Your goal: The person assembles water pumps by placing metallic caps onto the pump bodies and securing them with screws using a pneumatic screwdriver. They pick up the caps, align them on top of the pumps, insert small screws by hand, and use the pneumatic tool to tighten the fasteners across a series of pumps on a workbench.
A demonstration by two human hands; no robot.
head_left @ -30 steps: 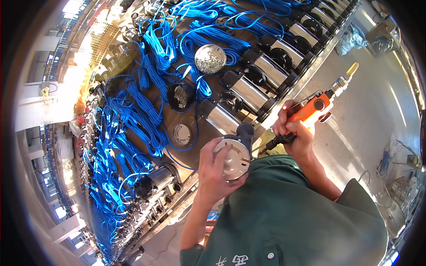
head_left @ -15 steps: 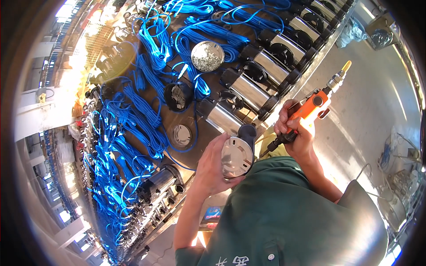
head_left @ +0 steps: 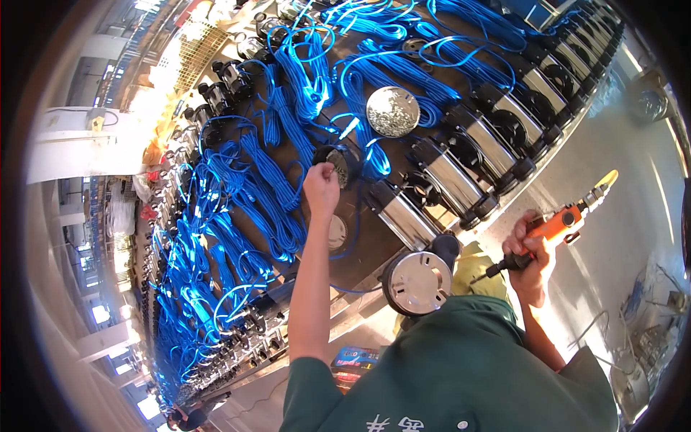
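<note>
My right hand (head_left: 529, 268) is wrapped round an orange power screwdriver (head_left: 556, 226); its dark bit end slants toward my lap. With fingers pinched together, my left hand (head_left: 322, 191) is at the rim of a black cup (head_left: 350, 161) holding small metal pieces. Anything between those fingertips is too small to make out. Close against my shirt, a steel motor-like cylinder (head_left: 404, 218) lies on its side at the table edge. The slotted round metal end plate (head_left: 421, 282) at its near end faces me, and neither hand touches it.
A round dish of small metal parts (head_left: 392, 112) stands beyond the cup. Bundles of blue cable (head_left: 270, 169) cover much of the table. Several similar steel cylinders (head_left: 450, 171) line its right edge. A metal disc (head_left: 337, 233) lies partly behind my left forearm.
My left hand has let go of the slotted end plate and reached forward to the black cup. My right hand still grips the screwdriver. The whole view has shifted.
</note>
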